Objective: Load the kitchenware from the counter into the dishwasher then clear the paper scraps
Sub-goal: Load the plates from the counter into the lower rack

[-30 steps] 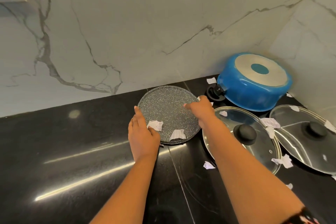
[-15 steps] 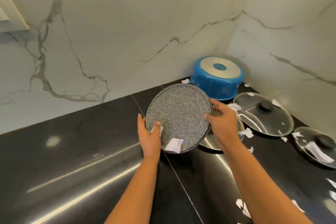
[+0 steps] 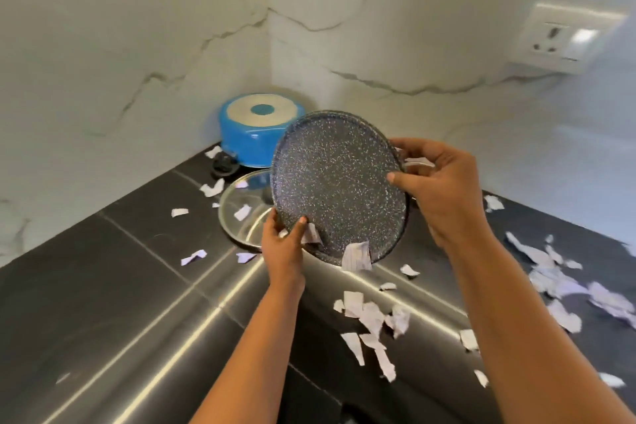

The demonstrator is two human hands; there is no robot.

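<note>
Where your forearms reach in from the bottom edge, the polished black desk lies beneath them, with a loose heap of torn paper scraps just right of your left forearm and more strewn toward the right edge. Past that, you hold the round speckled grey plate in the air above the desk, tipped up so its face turns toward you. Your left hand grasps the lower left rim, thumb on the face and the other fingers curled behind, and a small scrap lies against the plate just beside that thumb. A lined scrap sits at the plate's bottom edge; you cannot tell whether it clings or is dropping. Your right hand grasps the right rim, thumb pressed on the face and fingers wrapped over the edge. Behind the plate a glass lid lies flat on the desk, partly hidden, with scraps on it and around it. Farther back a blue pot stands upside down in the corner, its pale base up and a black handle at its foot. White marble walls meet behind it, and a switch-and-socket plate is set in the right one.
</note>
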